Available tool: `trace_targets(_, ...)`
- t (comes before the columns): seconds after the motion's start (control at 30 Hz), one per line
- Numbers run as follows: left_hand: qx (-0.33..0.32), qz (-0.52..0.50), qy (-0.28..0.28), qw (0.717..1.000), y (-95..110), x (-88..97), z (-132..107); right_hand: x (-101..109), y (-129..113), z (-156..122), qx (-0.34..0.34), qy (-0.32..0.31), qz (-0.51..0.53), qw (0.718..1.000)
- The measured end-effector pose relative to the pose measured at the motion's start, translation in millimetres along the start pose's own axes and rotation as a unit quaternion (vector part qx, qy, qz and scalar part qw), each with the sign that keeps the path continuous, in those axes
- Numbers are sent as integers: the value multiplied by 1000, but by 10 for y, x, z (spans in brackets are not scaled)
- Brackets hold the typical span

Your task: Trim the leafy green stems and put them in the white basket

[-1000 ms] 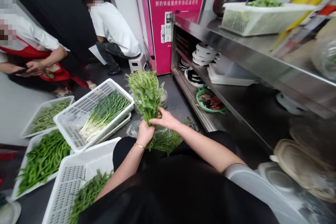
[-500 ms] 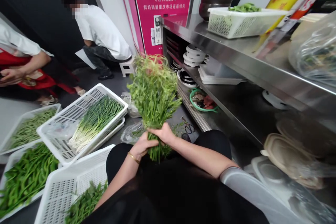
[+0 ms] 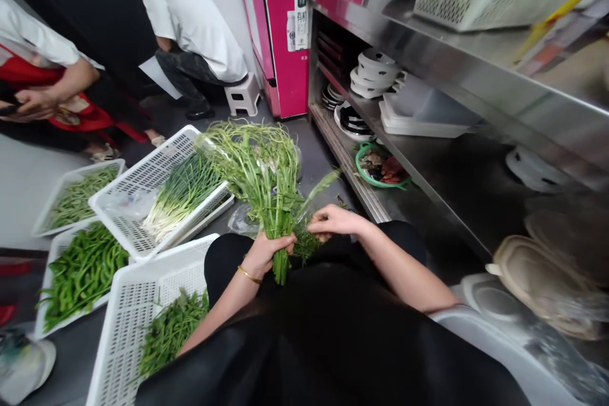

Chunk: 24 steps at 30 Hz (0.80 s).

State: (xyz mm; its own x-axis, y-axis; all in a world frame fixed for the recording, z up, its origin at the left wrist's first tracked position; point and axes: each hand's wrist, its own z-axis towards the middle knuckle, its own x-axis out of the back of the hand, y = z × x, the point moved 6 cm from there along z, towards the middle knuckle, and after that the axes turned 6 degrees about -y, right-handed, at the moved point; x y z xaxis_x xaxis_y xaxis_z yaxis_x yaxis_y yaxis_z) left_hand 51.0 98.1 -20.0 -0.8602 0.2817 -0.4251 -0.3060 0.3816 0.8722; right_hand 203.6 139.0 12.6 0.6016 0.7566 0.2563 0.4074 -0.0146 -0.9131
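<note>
My left hand (image 3: 268, 252) is closed round the stems of a bunch of leafy greens (image 3: 257, 168), which stands tilted to the left over my lap. My right hand (image 3: 335, 221) is just right of the bunch, fingers pinched on a single green sprig (image 3: 318, 189) that sticks up and to the right. A gold bracelet sits on my left wrist. A white slotted basket (image 3: 124, 320) at my left knee holds trimmed greens (image 3: 171, 328).
Other white baskets hold spring onions (image 3: 183, 190), green peppers (image 3: 82, 273) and green beans (image 3: 76, 198). A steel shelf unit (image 3: 457, 76) with plates and a basket stands at right. Two other people crouch at the back left near a pink cabinet (image 3: 304, 19).
My right hand has let go of the bunch and moved right with one sprig. The bunch has dropped lower and tilted left. The view has dipped downward.
</note>
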Motion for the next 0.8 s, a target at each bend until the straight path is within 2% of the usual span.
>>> trace_targets(0.03,-1,15,15,1000,-5,8,9,24,-65,-58,1,25,-48,999)
trace_targets(0.07,0,32,24,999,-11,9,18,61,-185,-109,23,77,-94,992)
trace_targets(0.13,1,65,29,997,-15,-4,32,86,-522,-175,96,193,-191,958)
trace_targets(0.17,0,78,27,997,-16,-17,35,50,-677,-164,116,221,-248,936)
trace_targets(0.2,0,86,26,996,-19,-27,34,-4,-790,-116,112,226,-311,916)
trace_targets(0.27,-2,88,29,996,-30,-31,20,-113,-890,36,69,195,-423,882)
trace_targets(0.33,-1,91,30,995,-52,-20,1,-186,-870,172,31,156,-490,857)
trace_targets(0.4,1,96,32,995,-74,4,-6,-226,-798,271,26,136,-511,848)
trace_targets(0.47,1,95,47,994,-88,44,5,-199,-701,355,31,150,-496,854)
trace_targets(0.53,-5,87,74,993,-84,89,25,-75,-602,431,51,192,-430,881)
trace_targets(0.63,-7,84,81,993,-78,95,49,334,-435,431,69,317,-232,917)
trace_targets(0.7,-1,90,76,993,-88,80,53,594,-323,310,61,401,-87,910)
trace_targets(0.73,2,95,80,992,-94,80,55,658,-310,234,66,423,-41,903)
trace_targets(0.8,3,113,107,988,-94,100,66,607,-429,112,108,406,-51,906)
